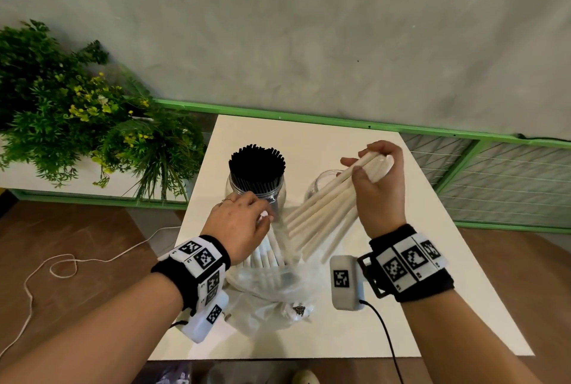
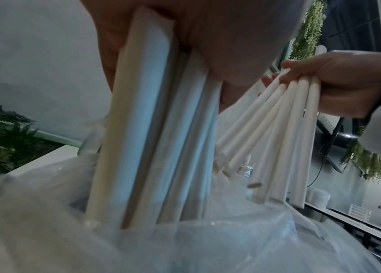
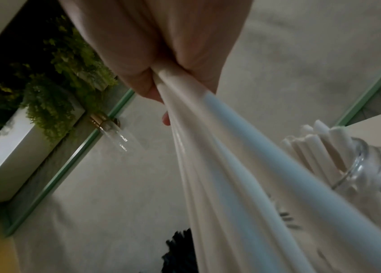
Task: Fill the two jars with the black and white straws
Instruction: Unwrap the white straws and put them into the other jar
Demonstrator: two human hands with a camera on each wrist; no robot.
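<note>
Grey wall and a planter of green plants point(image 1: 77, 118) back a white bench point(image 1: 417, 229) where the jar of black straws point(image 1: 256, 167) stands full toward the far edge, the second jar point(image 1: 321, 182) just right of it. The right hand point(image 1: 380, 189) grips a fan of white straws point(image 1: 321, 220) by their far ends, long axes slanting down toward the near edge, so it is nearer the second jar's mouth. The left hand point(image 1: 241, 226) has its fingers curled round more white straws upright in a clear bag point(image 1: 272, 297); no writing is legible.
</note>
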